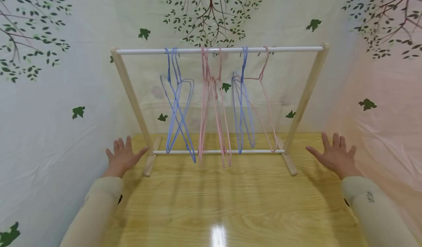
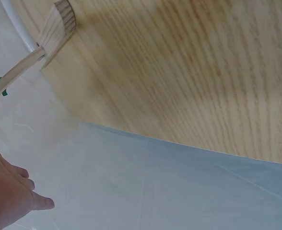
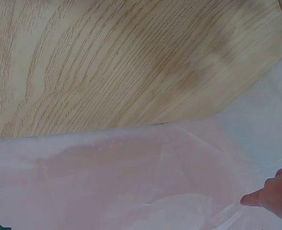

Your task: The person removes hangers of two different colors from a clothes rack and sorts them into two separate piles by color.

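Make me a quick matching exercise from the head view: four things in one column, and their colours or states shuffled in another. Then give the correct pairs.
Column one:
1. Leftmost hangers
2. Rightmost hanger
3. Top rail
4. Left hand

Column two:
A. White
B. Pink
C. Holding nothing
D. Blue

Right pairs: 1-D, 2-B, 3-A, 4-C.

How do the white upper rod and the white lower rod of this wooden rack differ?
The white upper rod carries blue hangers and pink hangers by their hooks; the white lower rod carries no hooks. The upper rod joins the wooden posts at their tops; the lower rod, near their bottoms. Both are straight.
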Tool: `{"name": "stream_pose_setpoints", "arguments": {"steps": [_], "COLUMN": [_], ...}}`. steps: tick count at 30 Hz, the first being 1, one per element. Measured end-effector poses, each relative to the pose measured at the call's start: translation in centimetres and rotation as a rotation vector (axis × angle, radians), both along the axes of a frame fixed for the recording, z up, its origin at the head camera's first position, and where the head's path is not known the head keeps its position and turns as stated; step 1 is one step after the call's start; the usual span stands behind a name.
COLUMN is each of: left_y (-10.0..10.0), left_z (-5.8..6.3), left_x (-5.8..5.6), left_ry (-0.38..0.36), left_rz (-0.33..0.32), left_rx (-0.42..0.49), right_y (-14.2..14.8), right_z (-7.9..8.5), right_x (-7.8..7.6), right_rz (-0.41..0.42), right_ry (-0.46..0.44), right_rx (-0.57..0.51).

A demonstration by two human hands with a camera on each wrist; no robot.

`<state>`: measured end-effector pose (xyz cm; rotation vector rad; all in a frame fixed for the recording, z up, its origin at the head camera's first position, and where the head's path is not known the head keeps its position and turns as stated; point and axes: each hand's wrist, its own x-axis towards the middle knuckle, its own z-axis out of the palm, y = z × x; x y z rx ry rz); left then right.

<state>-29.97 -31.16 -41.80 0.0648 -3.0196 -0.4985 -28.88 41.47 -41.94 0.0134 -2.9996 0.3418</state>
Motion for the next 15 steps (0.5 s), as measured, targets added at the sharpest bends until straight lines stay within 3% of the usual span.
{"name": "stream_pose_setpoints", "arguments": {"steps": [7, 15], "left_y": [0.5, 0.6], "left_z": [1.2, 2.1], "left_x": [-0.4, -1.8], "left_ry": [0.001, -0.001], "left_rz": [0.011, -0.007], "left_rx": [0.005, 0.059], "right_y": [0.0, -0.1], "right_z": [0.2, 0.3], "right_x": [-0.2, -0.4], "right_rz": [-0.003, -0.008], "right_ry": [0.028, 0.042], "right_rx": [0.010, 0.014]}}
